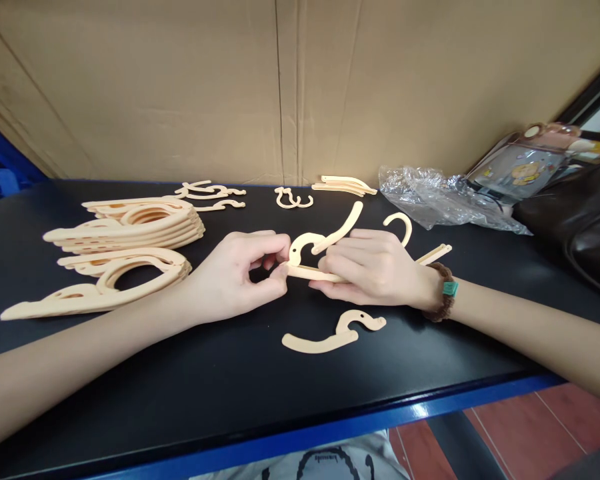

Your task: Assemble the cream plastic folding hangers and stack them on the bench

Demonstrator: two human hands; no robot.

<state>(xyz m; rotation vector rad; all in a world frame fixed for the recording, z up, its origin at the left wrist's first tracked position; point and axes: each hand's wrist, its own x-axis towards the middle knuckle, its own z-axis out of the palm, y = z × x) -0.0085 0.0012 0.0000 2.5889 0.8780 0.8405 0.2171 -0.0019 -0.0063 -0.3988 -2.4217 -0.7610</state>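
Cream plastic parts of folding clothes hangers lie over the black table. Between my hands is a curved hanger arm with a hole near its rounded end, meeting a straight bar. My left hand pinches the joint of these two between thumb and fingers. My right hand is closed around the bar, its fingers partly hiding the pieces. Just beyond the right hand a hook lies on the table. Nearer to me rests another curved hanger arm, apart from both hands.
Stacked folded hangers stand at the left. Loose hooked parts, small hooks and straight bars lie along the back, before a cardboard wall. Right of them are a crumpled plastic bag, a clear bottle and a dark bag.
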